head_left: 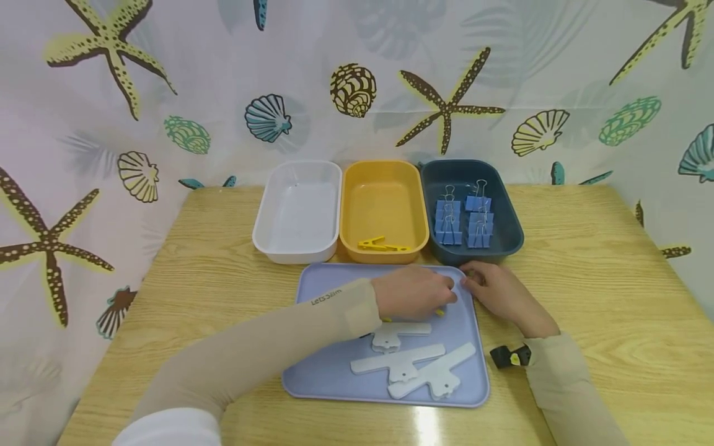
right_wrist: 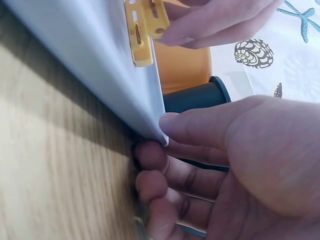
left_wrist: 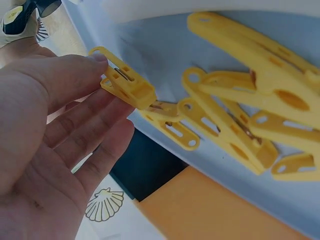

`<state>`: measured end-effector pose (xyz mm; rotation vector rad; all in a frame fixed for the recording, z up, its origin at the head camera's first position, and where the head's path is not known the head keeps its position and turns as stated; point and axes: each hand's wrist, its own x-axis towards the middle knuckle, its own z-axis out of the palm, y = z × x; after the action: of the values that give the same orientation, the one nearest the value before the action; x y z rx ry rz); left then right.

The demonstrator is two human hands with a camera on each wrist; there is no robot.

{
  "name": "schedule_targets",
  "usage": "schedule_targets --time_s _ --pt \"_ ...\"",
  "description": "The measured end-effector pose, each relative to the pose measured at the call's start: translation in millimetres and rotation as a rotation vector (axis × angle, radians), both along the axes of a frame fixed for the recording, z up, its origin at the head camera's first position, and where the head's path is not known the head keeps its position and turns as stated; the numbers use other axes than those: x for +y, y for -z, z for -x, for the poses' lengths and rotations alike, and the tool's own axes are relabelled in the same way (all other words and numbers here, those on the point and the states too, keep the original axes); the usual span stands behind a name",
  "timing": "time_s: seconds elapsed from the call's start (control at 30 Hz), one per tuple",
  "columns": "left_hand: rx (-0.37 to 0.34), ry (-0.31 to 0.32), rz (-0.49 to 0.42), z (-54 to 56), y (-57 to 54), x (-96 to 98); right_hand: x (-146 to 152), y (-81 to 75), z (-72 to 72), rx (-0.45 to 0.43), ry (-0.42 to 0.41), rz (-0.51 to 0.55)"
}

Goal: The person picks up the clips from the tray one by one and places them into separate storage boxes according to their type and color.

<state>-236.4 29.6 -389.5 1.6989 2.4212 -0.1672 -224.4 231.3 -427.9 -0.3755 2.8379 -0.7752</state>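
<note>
On a lilac tray (head_left: 329, 378), beneath the left hand (head_left: 414, 291), lies a cluster of yellow clips (left_wrist: 227, 130), and one pinched clip (left_wrist: 129, 85) sits between that hand's thumb and fingers, taken by its splayed, round-tipped end. Gripping there seems sensible, since it leaves the blunt end pointing away from the hand; whether the clip hangs free or rests against the one beside it, I cannot tell. The right hand (head_left: 499, 294) pinches the tray's far right corner, thumb on the rim and fingertips curled against the outer side, probably to keep the tray from sliding while the other hand works over it. Nearer the person, three white clips (head_left: 393, 362) lie at differing slants, the nearest two touching, so they look loose rather than arranged. Just past the tray, a white tub (head_left: 298, 207), a yellow tub (head_left: 385, 204) and a dark blue tub (head_left: 506, 238) stand side by side on the table (head_left: 586, 248), presumably to be within easy reach. Blue binder clips (head_left: 480, 232) sit in two rows in the dark blue tub, likely to save room, and a lone yellow clip (head_left: 385, 246) lies at the near end of the yellow tub, matching its colour.
</note>
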Motion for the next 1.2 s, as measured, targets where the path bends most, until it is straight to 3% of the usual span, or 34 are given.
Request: schedule_targets --time_s 0.27,0.7,1.2 --pt "0.018 -0.024 -0.011 -2.1 -11.3 -4.9 0 -0.3 -0.5 -0.012 -0.002 0.008" --pt "0.054 -0.032 0.014 -2.4 -15.7 -9.3 0 -1.3 -0.9 -0.014 -0.001 0.023" --pt "0.039 -0.056 0.048 -1.6 -19.8 -13.1 0 -2.1 -0.1 -0.035 0.006 0.017"
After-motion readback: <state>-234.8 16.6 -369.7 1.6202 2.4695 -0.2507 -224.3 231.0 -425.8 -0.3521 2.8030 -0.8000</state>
